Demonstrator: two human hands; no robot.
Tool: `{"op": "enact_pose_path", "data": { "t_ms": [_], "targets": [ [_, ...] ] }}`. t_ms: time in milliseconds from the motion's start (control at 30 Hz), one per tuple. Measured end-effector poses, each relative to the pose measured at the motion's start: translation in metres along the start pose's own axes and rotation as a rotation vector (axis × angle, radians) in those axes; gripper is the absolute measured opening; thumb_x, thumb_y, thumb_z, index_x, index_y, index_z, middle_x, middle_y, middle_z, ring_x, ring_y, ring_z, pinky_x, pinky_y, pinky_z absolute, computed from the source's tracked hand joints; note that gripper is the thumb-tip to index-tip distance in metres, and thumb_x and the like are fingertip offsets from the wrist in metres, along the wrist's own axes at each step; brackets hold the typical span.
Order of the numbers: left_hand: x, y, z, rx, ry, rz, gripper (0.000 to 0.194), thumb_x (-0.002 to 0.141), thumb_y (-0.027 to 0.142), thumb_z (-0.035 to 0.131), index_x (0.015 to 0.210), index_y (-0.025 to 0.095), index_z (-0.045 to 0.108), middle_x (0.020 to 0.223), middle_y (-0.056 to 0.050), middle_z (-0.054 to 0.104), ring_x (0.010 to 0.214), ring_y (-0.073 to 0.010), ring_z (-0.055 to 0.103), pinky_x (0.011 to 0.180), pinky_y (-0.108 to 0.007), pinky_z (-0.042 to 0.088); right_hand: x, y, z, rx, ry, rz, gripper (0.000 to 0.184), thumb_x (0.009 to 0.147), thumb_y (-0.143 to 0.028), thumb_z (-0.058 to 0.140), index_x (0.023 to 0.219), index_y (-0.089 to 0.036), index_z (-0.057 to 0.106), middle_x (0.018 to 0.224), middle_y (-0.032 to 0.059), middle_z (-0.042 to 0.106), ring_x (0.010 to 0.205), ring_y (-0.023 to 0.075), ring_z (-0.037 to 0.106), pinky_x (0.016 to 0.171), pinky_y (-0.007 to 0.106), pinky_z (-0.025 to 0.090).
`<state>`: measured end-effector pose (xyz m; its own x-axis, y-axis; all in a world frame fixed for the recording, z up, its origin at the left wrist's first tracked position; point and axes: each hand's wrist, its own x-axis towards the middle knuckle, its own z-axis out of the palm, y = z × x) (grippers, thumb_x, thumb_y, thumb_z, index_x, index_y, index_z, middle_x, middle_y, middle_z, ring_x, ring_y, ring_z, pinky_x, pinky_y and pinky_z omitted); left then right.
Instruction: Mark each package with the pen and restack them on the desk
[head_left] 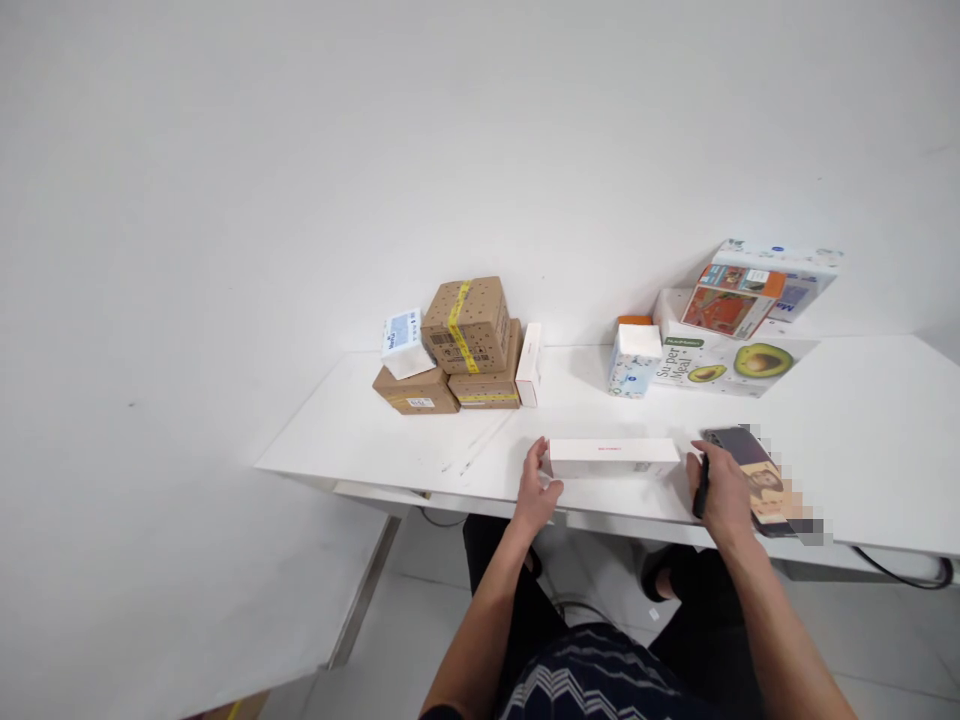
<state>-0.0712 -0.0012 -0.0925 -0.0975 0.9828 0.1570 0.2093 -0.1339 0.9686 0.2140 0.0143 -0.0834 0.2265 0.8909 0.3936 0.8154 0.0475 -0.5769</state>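
Observation:
A long white box [611, 455] lies lengthwise near the front edge of the white table. At its left end is my left hand [536, 490], thumb and fingers apart and curved around the corner, the fingertips against or very close to the box. Just past the other end, my right hand [721, 490] is closed around a slim black object [702, 487], whose kind I cannot make out. Beside and partly under that hand lies a flat dark item [742, 450] with a printed picture, part of it pixelated.
Brown cartons with yellow tape [465, 325] are stacked at the back left, with a blue-white pack [405, 340] and an upright white box [529, 365]. Back right stand a small patterned box [634, 362], an avocado-print box [731, 365], and an orange box [731, 300] on top. A cable [904, 578] hangs at the front right.

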Motion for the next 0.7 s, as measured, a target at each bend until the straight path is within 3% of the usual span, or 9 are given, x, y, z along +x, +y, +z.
{"op": "enact_pose_path", "data": {
  "t_ms": [67, 200, 367, 467, 533, 633, 700],
  "targets": [
    [0.005, -0.001, -0.001, 0.044, -0.073, -0.032, 0.067, 0.069, 0.017, 0.061, 0.134, 0.021, 0.043, 0.132, -0.012, 0.055, 0.116, -0.0246, 0.055, 0.097, -0.04, 0.045, 0.005, 0.011, -0.002, -0.145, -0.103, -0.124, 0.031, 0.087, -0.021, 0.041, 0.109, -0.016, 0.061, 0.11, 0.016, 0.065, 0.106, 0.0316, 0.055, 0.085, 0.046, 0.045],
    [0.014, 0.002, 0.001, 0.006, -0.15, -0.05, 0.059, 0.074, 0.023, 0.063, 0.131, 0.021, 0.046, 0.117, -0.009, 0.064, 0.101, -0.0219, 0.062, 0.09, -0.04, 0.05, 0.012, 0.014, 0.004, -0.495, -0.25, -0.34, 0.043, 0.081, -0.006, 0.04, 0.117, -0.018, 0.061, 0.121, 0.0145, 0.063, 0.119, 0.0354, 0.046, 0.083, 0.048, 0.046],
    [0.022, -0.006, 0.003, -0.105, -0.132, -0.035, 0.058, 0.081, 0.036, 0.063, 0.133, 0.02, 0.043, 0.116, -0.01, 0.064, 0.101, -0.0222, 0.062, 0.09, -0.041, 0.05, 0.019, 0.006, 0.011, -0.53, -0.264, -0.338, 0.051, 0.081, -0.007, 0.041, 0.127, -0.021, 0.057, 0.126, 0.0127, 0.062, 0.121, 0.0363, 0.044, 0.085, 0.049, 0.046],
    [0.024, -0.013, 0.003, -0.107, -0.078, -0.06, 0.067, 0.083, 0.043, 0.061, 0.14, 0.018, 0.035, 0.108, -0.01, 0.064, 0.096, -0.0212, 0.062, 0.087, -0.039, 0.049, 0.018, 0.012, 0.001, -0.474, -0.192, -0.203, 0.048, 0.085, -0.014, 0.041, 0.13, -0.02, 0.056, 0.126, 0.0154, 0.06, 0.117, 0.0353, 0.047, 0.089, 0.05, 0.044],
    [0.024, -0.016, 0.004, -0.083, -0.031, -0.075, 0.073, 0.084, 0.047, 0.059, 0.143, 0.017, 0.03, 0.099, -0.008, 0.063, 0.09, -0.02, 0.062, 0.084, -0.037, 0.05, 0.014, 0.02, -0.01, -0.469, -0.099, 0.002, 0.046, 0.088, -0.03, 0.043, 0.132, -0.019, 0.054, 0.128, 0.0192, 0.056, 0.116, 0.0382, 0.047, 0.088, 0.054, 0.043],
    [0.024, -0.017, 0.006, -0.045, 0.017, -0.081, 0.074, 0.085, 0.05, 0.057, 0.144, 0.016, 0.027, 0.088, -0.005, 0.06, 0.08, -0.0177, 0.06, 0.077, -0.034, 0.05, 0.007, 0.032, -0.026, -0.459, -0.044, 0.326, 0.071, 0.078, -0.06, 0.053, 0.136, -0.019, 0.048, 0.135, 0.0239, 0.047, 0.119, 0.0454, 0.043, 0.086, 0.06, 0.04],
    [0.024, -0.016, 0.008, -0.023, 0.039, -0.072, 0.072, 0.086, 0.051, 0.055, 0.144, 0.017, 0.028, 0.082, -0.003, 0.059, 0.075, -0.0167, 0.059, 0.073, -0.033, 0.049, 0.004, 0.036, -0.032, -0.435, -0.103, 0.418, 0.081, 0.072, -0.066, 0.057, 0.137, -0.018, 0.047, 0.136, 0.0243, 0.045, 0.12, 0.0463, 0.042, 0.089, 0.061, 0.038]
  ]
}}
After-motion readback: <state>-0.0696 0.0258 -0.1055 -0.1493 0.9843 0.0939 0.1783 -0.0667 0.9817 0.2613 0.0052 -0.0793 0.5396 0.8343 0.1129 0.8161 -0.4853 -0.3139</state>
